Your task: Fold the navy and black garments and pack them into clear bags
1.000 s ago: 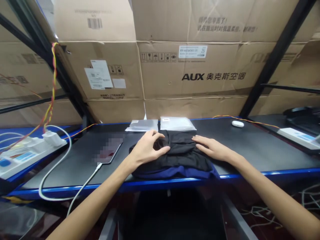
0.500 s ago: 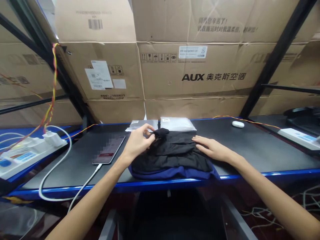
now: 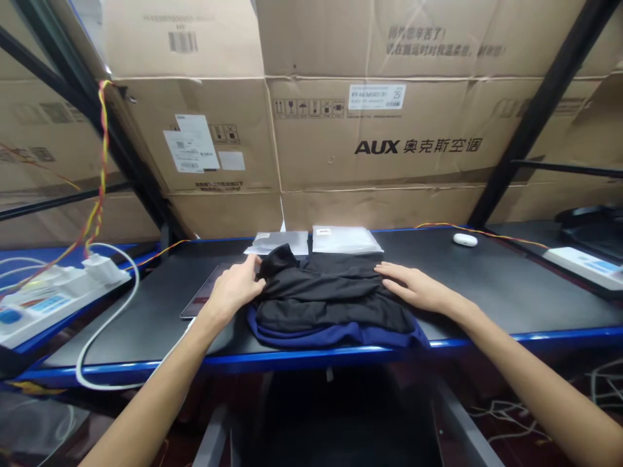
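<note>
Nearest, two grey bars (image 3: 213, 438) are showing below the table (image 3: 511, 298), whose front edge is blue. Just behind that edge, one piece of blue fabric (image 3: 331, 337) is lying under one folded black cloth (image 3: 335, 301), in the middle of the table. At the cloth's left end, the left hand (image 3: 238, 284) is curling, with thumb and forefinger parted beside a raised bunch — whether it is gripping the fabric, I cannot tell. The right hand (image 3: 421, 288) is resting open, palm down, its straight fingers touching the cloth's right end and holding nothing.

One phone (image 3: 202, 297) is lying left of the left hand, partly covered by it; a white cable (image 3: 117, 311) is looping nearby. Two white power strips are flanking the work: a left strip (image 3: 48, 301) crowded with plugs and a right strip (image 3: 581, 264).

Farther back, two clear packets, a left packet (image 3: 282, 242) and a right packet (image 3: 346, 240), are lying side by side, each bearing one small label too tiny to read. One white case (image 3: 465, 240) is sitting well to their right.

Behind everything, the cardboard (image 3: 321, 168) is displaying "AUX 奥克斯空调" in bold black. Above that, one white label (image 3: 376, 96) is showing "25" — its smaller print blurring — beside a row of six handling symbols (image 3: 309, 108). Higher up, "辛苦了!" is reading clearly enough, and one barcode (image 3: 183, 42) is standing at upper left.
</note>
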Demonstrator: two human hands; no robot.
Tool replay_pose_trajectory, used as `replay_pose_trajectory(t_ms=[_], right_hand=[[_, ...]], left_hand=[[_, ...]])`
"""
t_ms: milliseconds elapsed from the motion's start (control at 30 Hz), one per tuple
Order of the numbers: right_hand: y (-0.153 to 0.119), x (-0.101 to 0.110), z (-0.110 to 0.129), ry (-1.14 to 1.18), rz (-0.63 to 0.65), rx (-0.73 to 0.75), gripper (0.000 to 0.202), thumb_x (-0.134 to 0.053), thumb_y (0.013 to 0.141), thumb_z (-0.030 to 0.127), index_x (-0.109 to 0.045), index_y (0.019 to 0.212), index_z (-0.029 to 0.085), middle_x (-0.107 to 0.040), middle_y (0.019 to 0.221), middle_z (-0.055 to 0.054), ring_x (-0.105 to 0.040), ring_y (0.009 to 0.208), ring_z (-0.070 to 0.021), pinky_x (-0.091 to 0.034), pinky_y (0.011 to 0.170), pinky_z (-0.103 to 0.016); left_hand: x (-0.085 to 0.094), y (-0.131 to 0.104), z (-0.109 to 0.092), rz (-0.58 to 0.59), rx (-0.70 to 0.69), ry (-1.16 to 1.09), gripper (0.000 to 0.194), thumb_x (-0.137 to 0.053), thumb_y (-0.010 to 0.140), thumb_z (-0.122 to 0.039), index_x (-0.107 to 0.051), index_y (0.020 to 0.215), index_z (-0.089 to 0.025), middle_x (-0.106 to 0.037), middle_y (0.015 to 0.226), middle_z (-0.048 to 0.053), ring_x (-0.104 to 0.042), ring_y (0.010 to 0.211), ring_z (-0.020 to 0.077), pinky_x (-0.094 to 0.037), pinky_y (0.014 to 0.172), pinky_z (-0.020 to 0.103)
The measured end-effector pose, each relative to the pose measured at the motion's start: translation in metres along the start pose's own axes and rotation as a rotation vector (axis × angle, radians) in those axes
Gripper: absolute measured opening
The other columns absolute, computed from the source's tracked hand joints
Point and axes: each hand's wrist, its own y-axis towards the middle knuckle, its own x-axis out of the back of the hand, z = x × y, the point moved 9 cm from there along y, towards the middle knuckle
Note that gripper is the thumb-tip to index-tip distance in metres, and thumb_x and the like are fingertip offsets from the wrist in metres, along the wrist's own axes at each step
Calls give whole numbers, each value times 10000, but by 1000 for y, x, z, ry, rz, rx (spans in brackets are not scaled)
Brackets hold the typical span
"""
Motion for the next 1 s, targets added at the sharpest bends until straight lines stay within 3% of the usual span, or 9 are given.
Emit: replay_pose_trajectory(t_ms=[67,167,233,300,400,533,800,900,1000], right_hand=[[0,1,1,13,-10,8,480,-413,972,419,-585,1358,190,-564,1419,-92,-493,1340,-285,-378,1148,-493],[0,6,7,34,-39,24,462,-439,962,405,-591,1350,204,-597,1385,-92,-540,1296,-289,-415,1122,-496],[0,13,12,40,-84,44,444,-457,955,391,-601,1338,220,-617,1361,-90,-560,1273,-286,-435,1107,-491],[-1,21,19,46,-151,71,405,-469,951,381,-636,1294,244,-638,1333,-82,-568,1264,-283,-448,1096,-485],[-3,28,26,62,-207,106,322,-497,947,386,-714,1154,270,-663,1293,-72,-591,1233,-275,-478,1064,-465],[-2,22,30,89,-163,143,240,-598,895,404,-751,1009,258,-686,1250,-84,-626,1178,-271,-506,1025,-440],[-6,30,38,213,-214,116,156,-577,889,364,-690,891,256,-714,1187,-65,-623,1183,-273,-488,1036,-447],[-17,43,38,282,-274,52,128,-569,884,348,-646,921,252,-725,1137,-66,-661,1098,-269,-508,997,-441],[-32,53,43,322,-297,39,86,-571,876,312,-622,910,252,-729,1052,-62,-683,992,-250,-537,924,-406]], left_hand=[[17,-3,-9,-140,-78,-51,411,-558,795,-305,-538,1199,-234,-687,1020,65,-657,914,263,-487,774,327],[47,-15,-35,-356,-335,-200,321,-509,844,-282,-592,1145,-207,-649,1171,83,-611,1067,251,-482,915,342],[48,-19,-49,-315,-477,-294,264,-482,882,-302,-643,1070,-210,-665,1148,65,-622,1047,230,-486,934,333],[35,-18,-58,-188,-544,-322,267,-492,891,-331,-675,1047,-215,-688,1122,57,-639,1028,226,-496,935,337],[9,-11,-57,-58,-546,-290,342,-517,876,-361,-679,1127,-194,-689,1169,89,-636,1092,258,-474,997,390],[-7,-3,-48,-32,-517,-304,404,-531,863,-371,-664,1192,-177,-680,1191,106,-632,1108,266,-468,1007,402],[14,-3,-42,-119,-453,-526,353,-606,827,-364,-677,1125,-189,-709,1053,71,-657,972,230,-515,893,352],[29,-15,-46,-117,-503,-599,240,-593,851,-353,-703,991,-193,-705,1021,61,-650,947,215,-507,884,332],[39,-33,-54,-36,-609,-643,148,-592,848,-298,-690,864,-188,-696,971,55,-642,917,199,-496,872,310]])
